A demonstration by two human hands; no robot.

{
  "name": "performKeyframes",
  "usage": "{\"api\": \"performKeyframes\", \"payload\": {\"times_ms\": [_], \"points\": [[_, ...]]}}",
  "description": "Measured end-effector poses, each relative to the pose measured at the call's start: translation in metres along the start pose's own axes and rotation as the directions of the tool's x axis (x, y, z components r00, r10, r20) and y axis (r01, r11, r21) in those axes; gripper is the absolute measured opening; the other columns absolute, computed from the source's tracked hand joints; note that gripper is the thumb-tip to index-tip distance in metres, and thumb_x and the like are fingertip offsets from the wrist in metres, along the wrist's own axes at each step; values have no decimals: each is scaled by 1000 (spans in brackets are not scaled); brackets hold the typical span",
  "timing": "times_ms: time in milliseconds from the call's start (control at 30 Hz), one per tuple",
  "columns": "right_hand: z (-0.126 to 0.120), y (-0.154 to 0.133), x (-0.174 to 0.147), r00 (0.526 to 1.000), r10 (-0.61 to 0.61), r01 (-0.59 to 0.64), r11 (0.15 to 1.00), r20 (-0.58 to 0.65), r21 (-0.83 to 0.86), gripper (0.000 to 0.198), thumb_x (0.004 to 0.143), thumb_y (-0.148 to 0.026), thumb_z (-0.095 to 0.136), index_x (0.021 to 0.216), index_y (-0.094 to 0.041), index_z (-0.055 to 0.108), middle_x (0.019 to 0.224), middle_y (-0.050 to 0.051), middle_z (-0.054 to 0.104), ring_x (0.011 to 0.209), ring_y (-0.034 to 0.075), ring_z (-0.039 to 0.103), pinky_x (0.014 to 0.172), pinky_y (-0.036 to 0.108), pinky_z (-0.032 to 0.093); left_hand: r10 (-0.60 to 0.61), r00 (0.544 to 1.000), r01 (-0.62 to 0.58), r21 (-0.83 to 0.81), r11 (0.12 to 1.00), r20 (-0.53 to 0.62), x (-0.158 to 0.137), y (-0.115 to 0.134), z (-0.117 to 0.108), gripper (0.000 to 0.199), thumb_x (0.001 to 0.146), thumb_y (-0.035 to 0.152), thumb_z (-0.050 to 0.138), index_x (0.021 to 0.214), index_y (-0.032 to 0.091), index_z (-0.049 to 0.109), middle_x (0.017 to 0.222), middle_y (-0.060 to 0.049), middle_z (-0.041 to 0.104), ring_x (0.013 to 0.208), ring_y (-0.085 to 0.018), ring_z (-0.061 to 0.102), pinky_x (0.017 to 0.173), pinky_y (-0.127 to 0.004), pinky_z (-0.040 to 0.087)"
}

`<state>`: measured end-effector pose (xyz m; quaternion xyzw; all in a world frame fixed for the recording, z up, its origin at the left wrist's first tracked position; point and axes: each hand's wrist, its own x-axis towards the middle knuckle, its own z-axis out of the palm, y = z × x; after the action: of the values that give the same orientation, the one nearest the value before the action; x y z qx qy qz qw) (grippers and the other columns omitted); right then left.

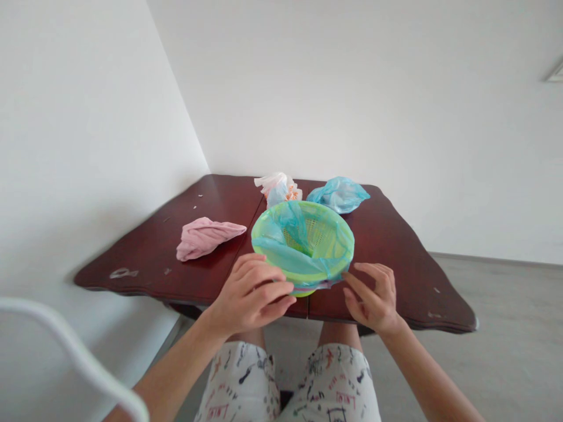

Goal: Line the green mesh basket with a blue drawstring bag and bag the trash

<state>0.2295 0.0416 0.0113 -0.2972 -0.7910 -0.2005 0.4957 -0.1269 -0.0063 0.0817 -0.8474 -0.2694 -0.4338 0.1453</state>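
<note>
Green plastic basket [303, 276] sat on wooden table [404, 269], blue plastic bag [295, 224] lining it — left hand [251, 293] at basket's near-left rim, fingers curled, pinch unclear — right hand [373, 295] at its near-right rim, fingers spread.

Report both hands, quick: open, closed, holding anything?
Left hand: fingers bent at the near-left rim of the green basket; grip cannot be told.
Right hand: loosely open, fingertips at the edge of the blue bag lining it.
</note>
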Motion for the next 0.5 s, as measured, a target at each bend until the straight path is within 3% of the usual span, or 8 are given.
{"api": "performKeyframes", "payload": {"times_ms": [100, 167, 233, 300, 367, 433, 467, 500], "points": [[-10, -13, 30, 998, 53, -52, 994, -13, 99, 72, 104, -22, 69, 173, -40, 60, 147, 16, 76, 128, 41, 77, 105, 64, 67, -104, 969, 102, 22, 995, 226, 22, -17, -9, 74, 104, 65, 90, 165, 31, 65, 162, -15, 77, 151, -37, 73, 142, -64, 44], [-15, -23, 60, 978, 68, -108, 973, 195, 206, 67, 112, -28, 65, 178, -33, 55, 163, 18, 73, 149, 44, 71, 123, 69, 59, -109, 896, 118, 7, 993, 430, 36, -29, -10, 73, 102, 72, 89, 159, 30, 72, 155, -14, 82, 144, -40, 77, 144, -68, 40], [-17, -28, 92, 872, 29, -189, 941, 489, 279, 43, 120, -39, 61, 161, -31, 71, 157, 14, 80, 148, 42, 75, 135, 71, 49, -69, 819, 91, -11, 996, 569, 45, -41, -7, 42, 106, 66, 87, 127, 29, 86, 115, -8, 91, 112, -35, 86, 137, -66, 47], [-18, -26, 121, 721, -13, -268, 917, 693, 296, 36, 125, -47, 56, 123, -31, 87, 126, 8, 91, 124, 36, 85, 133, 68, 50, -20, 765, 47, -25, 999, 644, 49, -51, -1, 35, 112, 59, 82, 96, 28, 84, 84, -5, 84, 88, -31, 83, 119, -59, 61], [-15, -17, 148, 566, -57, -333, 896, 822, 292, 57, 127, -51, 50, 87, -29, 83, 91, 5, 88, 90, 28, 85, 113, 57, 62, 24, 743, 15, -53, 998, 669, 49, -57, 6, 43, 114, 58, 79, 85, 26, 79, 78, -6, 79, 81, -29, 79, 97, -50, 64], [-3, -6, 170, 421, -135, -367, 879, 897, 305, 67, 127, -50, 50, 69, -29, 75, 71, 2, 78, 64, 20, 72, 81, 43, 64, 54, 735, 10, -91, 996, 675, 47, -61, 11, 49, 114, 63, 77, 83, 25, 77, 77, -6, 78, 78, -28, 76, 87, -47, 61], [6, -2, 179, 380, -182, -362, 873, 907, 327, 65, 126, -47, 55, 67, -29, 74, 67, 1, 76, 56, 18, 66, 69, 39, 59, 60, 735, 19, -108, 994, 675, 46, -62, 13, 51, 114, 65, 76, 81, 26, 77, 77, -5, 77, 77, -28, 74, 87, -47, 60], [19, 1, 187, 370, -221, -346, 869, 902, 355, 58, 123, -41, 62, 67, -29, 76, 66, 0, 76, 53, 16, 63, 62, 36, 55, 43, 751, 48, -120, 992, 659, 45, -63, 15, 54, 112, 69, 77, 79, 26, 76, 76, -5, 76, 76, -27, 73, 87, -47, 60]]}}
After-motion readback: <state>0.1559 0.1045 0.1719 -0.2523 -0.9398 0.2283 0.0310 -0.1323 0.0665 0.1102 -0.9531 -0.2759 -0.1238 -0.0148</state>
